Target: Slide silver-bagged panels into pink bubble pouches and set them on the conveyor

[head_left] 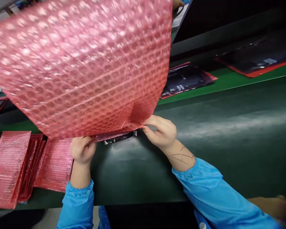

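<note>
A large pink bubble-wrap bag (105,70) is held up in front of me, tilted, filling the upper left of the view. My left hand (83,149) pinches its lower edge at the left. With thumb and forefinger, my right hand (160,131) grips the same edge at the right. Between the hands, at the bag's mouth, shows the dark edge of a flat panel (121,138) with small metal brackets. Most of that panel is hidden by the bag.
Stacked pink bubble-wrap bags (10,168) lie at the left on the dark green table (228,136). Another bag (56,165) lies beside them. Behind, dark flat panels on pink wrap (188,79) rest along a green strip. A person's hand (178,3) shows at the top.
</note>
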Demonstrator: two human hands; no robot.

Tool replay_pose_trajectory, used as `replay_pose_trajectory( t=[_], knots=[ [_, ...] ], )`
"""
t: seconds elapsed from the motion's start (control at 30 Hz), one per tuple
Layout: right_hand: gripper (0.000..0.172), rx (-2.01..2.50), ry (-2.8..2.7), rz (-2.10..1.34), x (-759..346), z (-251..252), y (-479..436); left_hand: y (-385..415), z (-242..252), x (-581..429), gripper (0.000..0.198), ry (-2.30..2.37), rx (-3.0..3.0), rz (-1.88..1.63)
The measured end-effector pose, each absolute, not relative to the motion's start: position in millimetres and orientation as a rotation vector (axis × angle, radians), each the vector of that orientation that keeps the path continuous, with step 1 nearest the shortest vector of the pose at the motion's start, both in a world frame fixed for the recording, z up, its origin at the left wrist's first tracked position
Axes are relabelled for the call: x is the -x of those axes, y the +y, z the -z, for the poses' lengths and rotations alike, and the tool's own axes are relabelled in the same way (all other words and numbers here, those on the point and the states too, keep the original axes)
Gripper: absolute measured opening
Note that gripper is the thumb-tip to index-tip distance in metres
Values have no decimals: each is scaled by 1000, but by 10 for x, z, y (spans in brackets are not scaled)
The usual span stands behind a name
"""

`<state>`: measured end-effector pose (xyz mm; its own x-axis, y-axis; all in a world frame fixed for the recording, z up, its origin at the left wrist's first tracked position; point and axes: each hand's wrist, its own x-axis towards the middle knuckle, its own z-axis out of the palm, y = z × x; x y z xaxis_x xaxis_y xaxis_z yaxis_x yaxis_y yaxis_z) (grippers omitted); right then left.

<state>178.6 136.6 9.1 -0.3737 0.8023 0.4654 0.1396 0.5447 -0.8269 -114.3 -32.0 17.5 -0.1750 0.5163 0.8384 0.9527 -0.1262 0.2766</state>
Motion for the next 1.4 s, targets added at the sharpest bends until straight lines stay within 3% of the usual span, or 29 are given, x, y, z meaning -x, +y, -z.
replay_pose_trajectory(
  t=[0.17,0.43,0.53,0.67,0.8,0.93,1.07,1.17,1.3,1.4],
  knots=[
    [20,703,-1983,-864,-1709,-166,1491,-329,-432,1344,13,-2032,1867,1163],
    [11,812,-2543,-906,-1735,36,1582,-36,-30,1246,13,-2639,2503,937],
    [12,832,-2480,-1036,-1715,33,1573,-33,2,1229,11,-2715,2429,979],
    [32,837,-2309,-1133,-1641,111,1554,-42,-50,1212,14,-2726,2353,1095],
    [18,1036,-2158,-1154,-1555,242,1564,-54,-122,1228,27,-2749,2349,1349],
    [20,1285,-2274,-895,-1496,245,1563,-65,-102,1271,37,-2924,2554,1415],
    [20,1084,-2382,-1008,-1515,213,1535,-6,58,1230,47,-3179,1826,2039],
    [21,780,-2313,-1343,-1542,214,1459,63,160,1133,54,-2993,1161,2479],
    [31,480,-2161,-1820,-1517,208,1274,-11,151,1068,60,-2789,946,2568],
    [43,473,-2230,-1807,-1476,222,1169,-338,77,1113,61,-2688,838,2481]
  ],
)
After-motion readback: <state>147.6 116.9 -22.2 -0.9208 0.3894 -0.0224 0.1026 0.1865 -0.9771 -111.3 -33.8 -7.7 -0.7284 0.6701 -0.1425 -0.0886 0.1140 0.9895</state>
